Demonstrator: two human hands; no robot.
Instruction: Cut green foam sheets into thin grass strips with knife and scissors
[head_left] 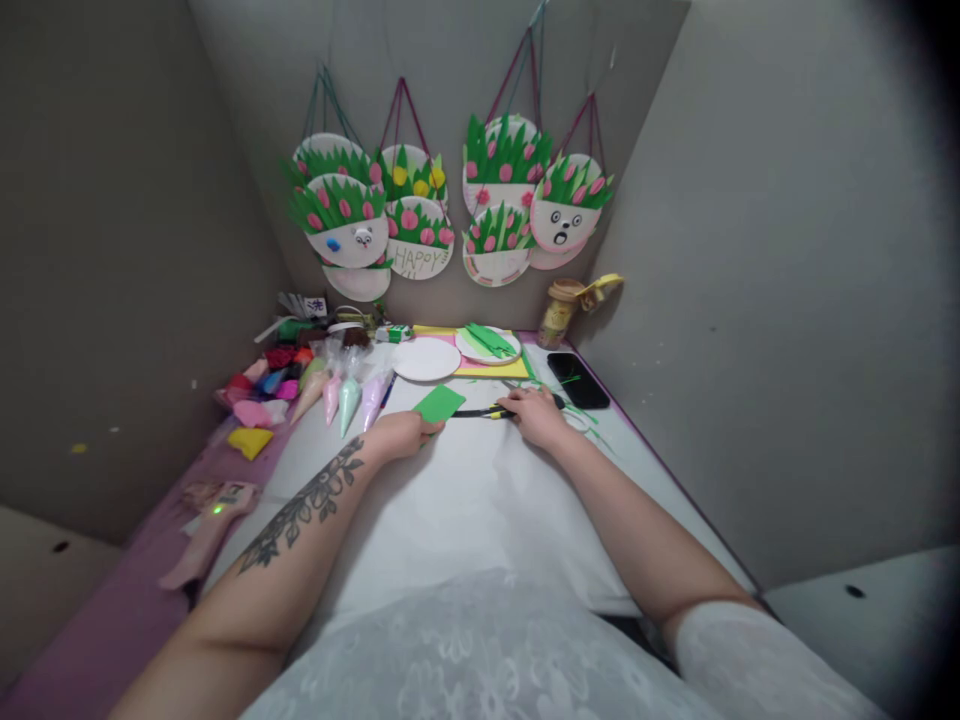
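Observation:
My left hand grips a folded-looking piece of green paper between thumb and fingers, above the white table covering. To its right, my right hand is closed over a pair of scissors with dark blades and black-and-yellow handles. The blades point left and lie just beside the green paper. Part of the handles is hidden under my right fingers. Beyond my hands are a blank white paper plate and another paper plate bearing cut green strips.
Piping bags and coloured clay packs crowd the left side, with a pink glue gun nearer. A phone and an open-lidded jar stand at right. Decorated plates hang on the back wall. Green scraps lie rightward.

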